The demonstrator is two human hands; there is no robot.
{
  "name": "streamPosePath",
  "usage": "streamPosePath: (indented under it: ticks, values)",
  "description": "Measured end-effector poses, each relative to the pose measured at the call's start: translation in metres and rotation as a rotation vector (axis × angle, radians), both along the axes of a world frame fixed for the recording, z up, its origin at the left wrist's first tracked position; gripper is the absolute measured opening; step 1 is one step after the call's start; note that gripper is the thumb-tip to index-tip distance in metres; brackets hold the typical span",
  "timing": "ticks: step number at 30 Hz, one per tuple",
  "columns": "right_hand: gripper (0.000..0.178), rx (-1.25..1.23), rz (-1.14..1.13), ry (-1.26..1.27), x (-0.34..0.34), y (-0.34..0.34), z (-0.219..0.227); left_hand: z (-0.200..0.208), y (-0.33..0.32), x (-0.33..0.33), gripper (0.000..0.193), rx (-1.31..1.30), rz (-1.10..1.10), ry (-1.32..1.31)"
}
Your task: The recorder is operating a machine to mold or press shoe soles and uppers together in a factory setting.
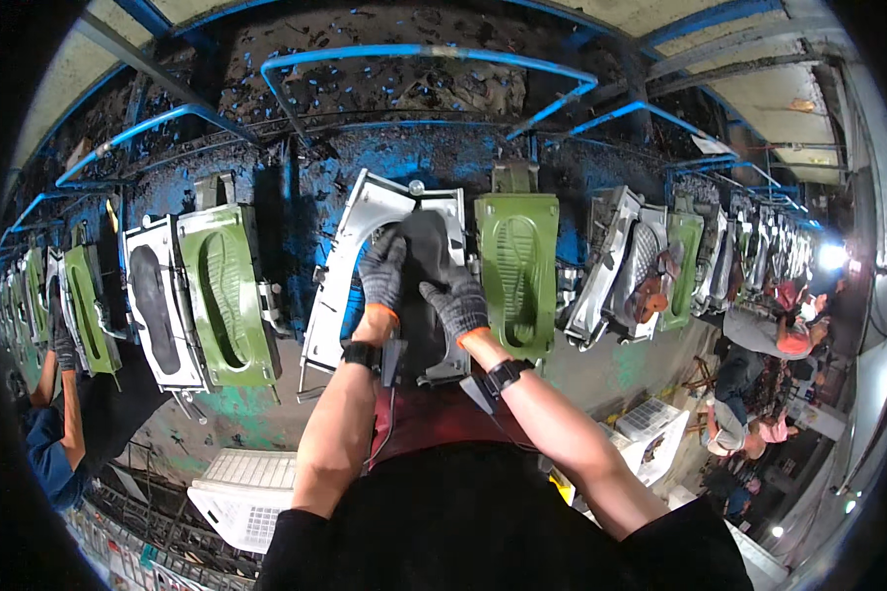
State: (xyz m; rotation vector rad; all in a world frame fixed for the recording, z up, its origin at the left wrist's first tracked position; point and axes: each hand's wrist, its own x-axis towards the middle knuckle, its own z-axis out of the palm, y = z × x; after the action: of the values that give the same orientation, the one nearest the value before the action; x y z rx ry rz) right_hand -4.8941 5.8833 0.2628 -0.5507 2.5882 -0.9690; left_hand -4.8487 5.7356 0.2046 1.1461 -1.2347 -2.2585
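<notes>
Both my hands wear grey knit gloves with orange cuffs and rest over a dark grey, sole-shaped piece in the middle. My left hand lies along its left side, fingers stretched away from me. On its near right part sits my right hand, fingers extended and slanting left. Neither hand visibly grips anything, though the gloves cover part of the piece. Around it is a silver metal mould frame, tilted. Just right stands a green mould half with a ribbed, sole-shaped hollow.
Left is another silver mould holding a dark sole, beside a green half. More moulds line the right. A blue bar crosses behind. White crates stand near me. A co-worker works at far left; people sit at right.
</notes>
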Motion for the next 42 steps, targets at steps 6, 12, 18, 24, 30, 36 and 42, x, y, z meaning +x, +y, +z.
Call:
streamPosePath:
  ticks: [6,12,18,24,30,36,42]
  values:
    - [0.029,0.335,0.077,-0.226,0.027,0.037,0.004,0.005,0.043,0.045,0.040,-0.158,0.089,-0.070]
    - [0.023,0.263,0.626,0.142,-0.019,-0.015,0.069,-0.009,0.054,0.127,0.047,-0.468,-0.325,-0.499]
    - [0.026,0.613,1.308,0.354,-0.035,-0.071,0.068,0.107,0.079,0.082,0.049,-0.901,-1.050,-0.758]
    - [0.025,0.234,1.163,0.639,-0.027,-0.046,0.053,0.114,-0.001,0.175,0.149,-0.654,-0.929,-1.304]
    - [0.030,0.204,1.129,0.750,-0.035,-0.026,0.024,0.129,0.024,0.168,0.127,-0.659,-1.341,-1.034]
    - [0.045,0.415,1.070,0.544,-0.009,-0.029,0.056,0.097,0.062,0.211,0.116,-0.921,-1.169,-0.435]
    - [0.061,0.270,0.602,0.608,0.067,0.025,0.006,0.103,0.025,0.124,0.054,-1.419,-0.485,-0.198]
